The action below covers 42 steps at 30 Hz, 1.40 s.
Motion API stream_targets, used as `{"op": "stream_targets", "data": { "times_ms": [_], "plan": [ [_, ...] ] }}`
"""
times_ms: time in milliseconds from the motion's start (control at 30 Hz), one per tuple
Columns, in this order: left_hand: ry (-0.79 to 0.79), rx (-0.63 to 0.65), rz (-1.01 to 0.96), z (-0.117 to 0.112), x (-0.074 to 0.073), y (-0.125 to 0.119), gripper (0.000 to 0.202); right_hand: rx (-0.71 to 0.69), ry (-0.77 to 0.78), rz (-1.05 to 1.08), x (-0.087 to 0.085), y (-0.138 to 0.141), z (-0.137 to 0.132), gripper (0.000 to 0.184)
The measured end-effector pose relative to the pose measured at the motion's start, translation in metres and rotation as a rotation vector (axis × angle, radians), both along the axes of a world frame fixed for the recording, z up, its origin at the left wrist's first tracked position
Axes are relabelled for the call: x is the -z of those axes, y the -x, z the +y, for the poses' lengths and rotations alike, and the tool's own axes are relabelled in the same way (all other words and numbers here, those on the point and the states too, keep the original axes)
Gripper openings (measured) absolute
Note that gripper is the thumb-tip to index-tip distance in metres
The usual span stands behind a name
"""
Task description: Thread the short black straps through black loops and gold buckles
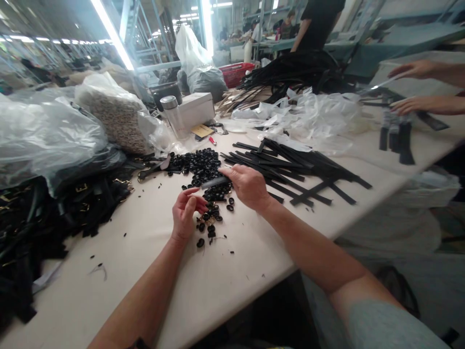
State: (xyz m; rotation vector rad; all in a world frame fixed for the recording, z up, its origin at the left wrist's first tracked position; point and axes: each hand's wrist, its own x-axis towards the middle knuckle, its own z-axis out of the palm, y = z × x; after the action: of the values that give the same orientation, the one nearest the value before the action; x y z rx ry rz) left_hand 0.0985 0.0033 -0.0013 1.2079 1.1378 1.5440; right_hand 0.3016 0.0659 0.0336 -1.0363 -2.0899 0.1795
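Observation:
My right hand [249, 186] is closed on a short dark strap [215, 182], blurred, its free end pointing left. My left hand [186, 213] is at that free end, fingers loosely curled and apart, index fingertip close to the strap; whether it touches cannot be made out. Beneath and behind both hands lies a heap of small black loops [203, 162], some spilling toward the table's front edge. To the right of my right hand is a loose pile of flat black straps [290, 162], lying crosswise over one another.
Black belts with gold buckles [80, 194] pile up at left under clear plastic bags [47, 135]. Behind the loops stand a bag of small pieces [112, 114], a glass bottle [174, 116] and a white box [198, 107]. Another person's hands [414, 104] hold straps at right.

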Motion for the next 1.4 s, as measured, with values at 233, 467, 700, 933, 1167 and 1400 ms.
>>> {"op": "stream_targets", "data": {
  "times_ms": [233, 467, 700, 933, 1167, 1400],
  "plan": [
    [0.128, -0.083, -0.012, 0.009, 0.006, 0.002, 0.035, -0.105, -0.08, -0.306, 0.017, 0.018, -0.003, 0.031],
    [0.163, -0.077, -0.021, 0.011, 0.005, 0.002, 0.049, -0.223, 0.035, -0.128, 0.025, 0.022, -0.007, 0.036],
    [0.188, -0.038, -0.032, 0.012, 0.005, 0.003, 0.06, -0.219, 0.121, -0.063, 0.031, 0.03, -0.009, 0.026],
    [0.211, -0.019, -0.052, 0.012, 0.005, 0.005, 0.071, -0.224, 0.07, -0.13, 0.033, 0.031, -0.008, 0.023],
    [0.238, 0.043, -0.035, 0.011, 0.008, 0.006, 0.056, -0.229, 0.024, -0.186, 0.031, 0.03, -0.008, 0.022],
    [0.269, 0.028, -0.071, 0.013, 0.009, 0.005, 0.042, -0.219, 0.054, -0.114, 0.033, 0.026, -0.002, 0.023]
  ]
}}
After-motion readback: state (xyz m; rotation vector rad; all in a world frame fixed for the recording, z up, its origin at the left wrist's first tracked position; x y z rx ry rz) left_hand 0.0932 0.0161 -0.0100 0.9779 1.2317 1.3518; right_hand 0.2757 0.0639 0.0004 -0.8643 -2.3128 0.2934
